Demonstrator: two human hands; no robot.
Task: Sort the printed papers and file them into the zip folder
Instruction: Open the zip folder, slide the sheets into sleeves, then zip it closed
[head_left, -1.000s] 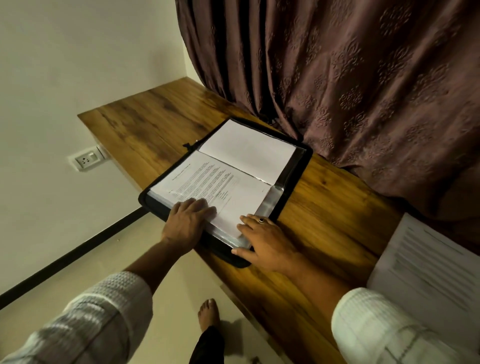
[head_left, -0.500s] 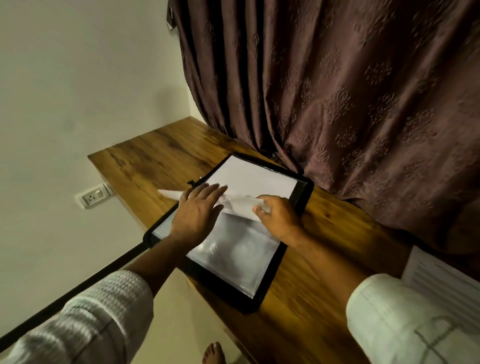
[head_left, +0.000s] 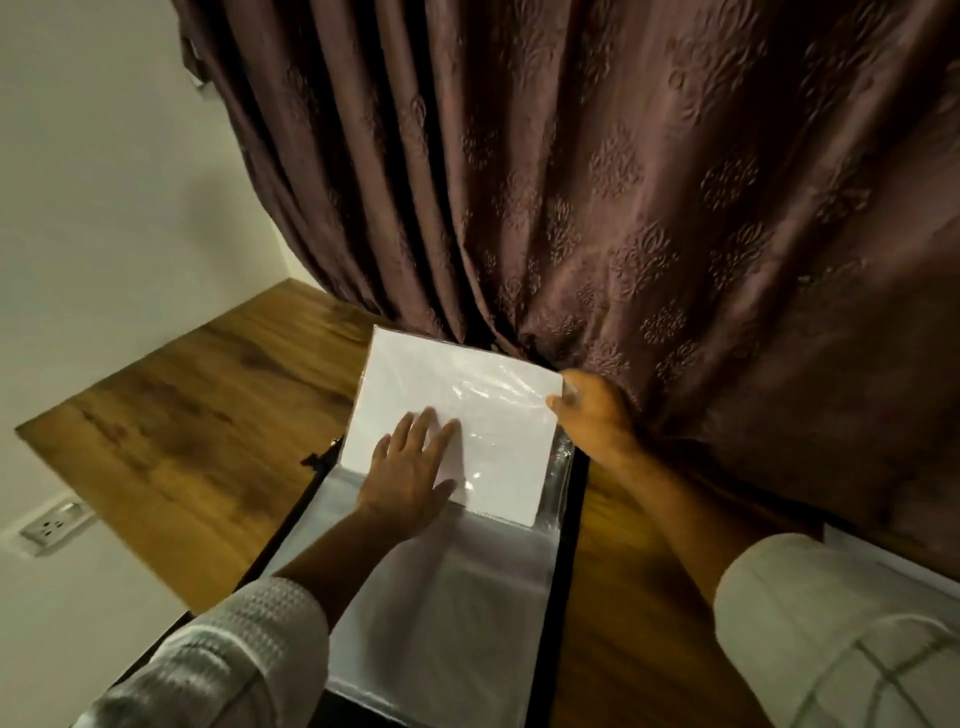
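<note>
One sleeve pg (head_left: 441, 384): left hand (head_left: 410, 480) flat, right hand (head_left: 595, 418) pinches corner.

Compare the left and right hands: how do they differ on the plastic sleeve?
The left hand lies flat, fingers spread, on the face of the sleeve; the right hand curls and pinches the sleeve's right edge near its far corner. The left hand is over the zip folder; the right hand sits at its side, against the curtain. Both touch the same sleeve.
</note>
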